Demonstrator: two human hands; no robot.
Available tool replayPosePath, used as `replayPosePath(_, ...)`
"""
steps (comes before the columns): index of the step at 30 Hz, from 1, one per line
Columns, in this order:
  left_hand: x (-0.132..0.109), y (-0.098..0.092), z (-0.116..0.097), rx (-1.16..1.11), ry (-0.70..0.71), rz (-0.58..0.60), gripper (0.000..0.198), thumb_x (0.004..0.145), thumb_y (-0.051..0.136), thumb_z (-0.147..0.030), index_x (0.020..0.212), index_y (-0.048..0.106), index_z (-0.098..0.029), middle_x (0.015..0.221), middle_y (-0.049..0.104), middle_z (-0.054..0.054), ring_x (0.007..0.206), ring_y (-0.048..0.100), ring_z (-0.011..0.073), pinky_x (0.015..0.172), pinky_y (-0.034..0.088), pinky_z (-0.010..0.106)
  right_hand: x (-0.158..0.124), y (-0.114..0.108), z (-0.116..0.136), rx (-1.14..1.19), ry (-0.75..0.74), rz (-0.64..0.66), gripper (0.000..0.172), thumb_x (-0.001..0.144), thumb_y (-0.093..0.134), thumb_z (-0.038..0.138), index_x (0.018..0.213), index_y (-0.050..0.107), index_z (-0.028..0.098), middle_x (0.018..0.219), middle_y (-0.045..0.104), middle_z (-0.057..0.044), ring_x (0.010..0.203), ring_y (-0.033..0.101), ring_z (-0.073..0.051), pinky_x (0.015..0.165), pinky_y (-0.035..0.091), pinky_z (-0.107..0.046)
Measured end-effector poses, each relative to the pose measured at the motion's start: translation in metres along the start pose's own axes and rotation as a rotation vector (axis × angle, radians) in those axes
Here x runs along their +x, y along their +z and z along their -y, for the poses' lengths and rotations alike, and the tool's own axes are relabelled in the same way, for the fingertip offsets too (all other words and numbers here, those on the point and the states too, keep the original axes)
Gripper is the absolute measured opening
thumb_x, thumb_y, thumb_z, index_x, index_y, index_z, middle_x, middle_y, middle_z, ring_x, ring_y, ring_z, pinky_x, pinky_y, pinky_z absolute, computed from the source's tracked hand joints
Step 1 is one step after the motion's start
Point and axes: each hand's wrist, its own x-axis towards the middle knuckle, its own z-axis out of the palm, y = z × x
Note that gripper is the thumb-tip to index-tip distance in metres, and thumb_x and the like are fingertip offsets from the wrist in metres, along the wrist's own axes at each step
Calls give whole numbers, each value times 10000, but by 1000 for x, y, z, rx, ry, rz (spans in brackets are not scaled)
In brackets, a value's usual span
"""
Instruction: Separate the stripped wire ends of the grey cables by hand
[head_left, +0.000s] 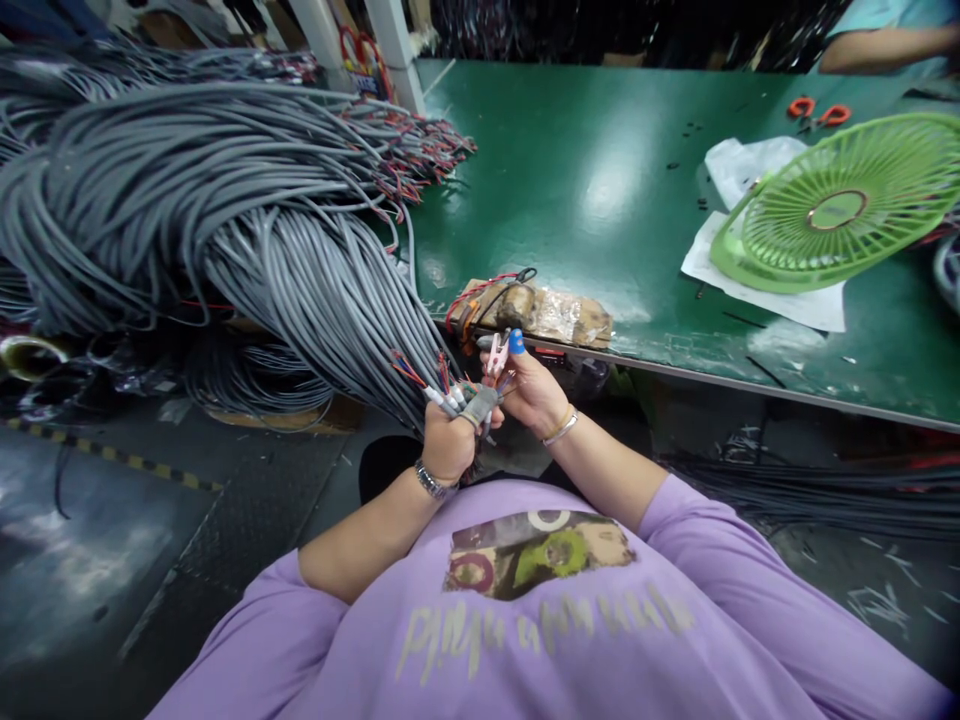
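My left hand [448, 442] is closed round several grey cables [442, 400], whose stripped ends show blue, red and other thin wires. A grey wrapping [480, 404] covers my left thumb. Close beside it, my right hand [538, 396] is closed, with a blue cover [516, 342] on one fingertip. A small pink clip-like tool [496, 354] shows between its fingers, beside the thin wire ends [507, 382]; its exact kind is unclear. The held cables run back into a large grey cable bundle [330, 290] on the left.
Beyond my hands, a worn board [555, 312] with wires lies along the green table's [555, 180] front edge. A green fan [832, 210] stands on white paper at the right, with orange-handled scissors [817, 112] behind. Another person's arm [885, 48] shows at the far right.
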Motion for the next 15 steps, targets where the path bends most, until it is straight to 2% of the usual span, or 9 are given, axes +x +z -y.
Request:
replayPosePath(6, -2, -4, 1, 11, -6, 8, 247, 710, 771, -356, 714, 637, -149, 546, 646, -11, 449, 572, 85, 412, 411, 175, 2, -3, -3, 48, 1, -2, 427, 804, 659, 582, 757, 645, 158, 656, 664, -4, 547, 542, -90, 520, 461, -203)
replayPosePath(15, 3, 3, -7, 39, -33, 3, 251, 692, 769, -353, 662, 626, -149, 531, 636, -5, 427, 557, 85, 389, 375, 178, 2, -3, -4, 28, -33, 46, 450, 807, 637, 605, 787, 658, 156, 588, 604, 20, 495, 486, -83, 487, 407, -208)
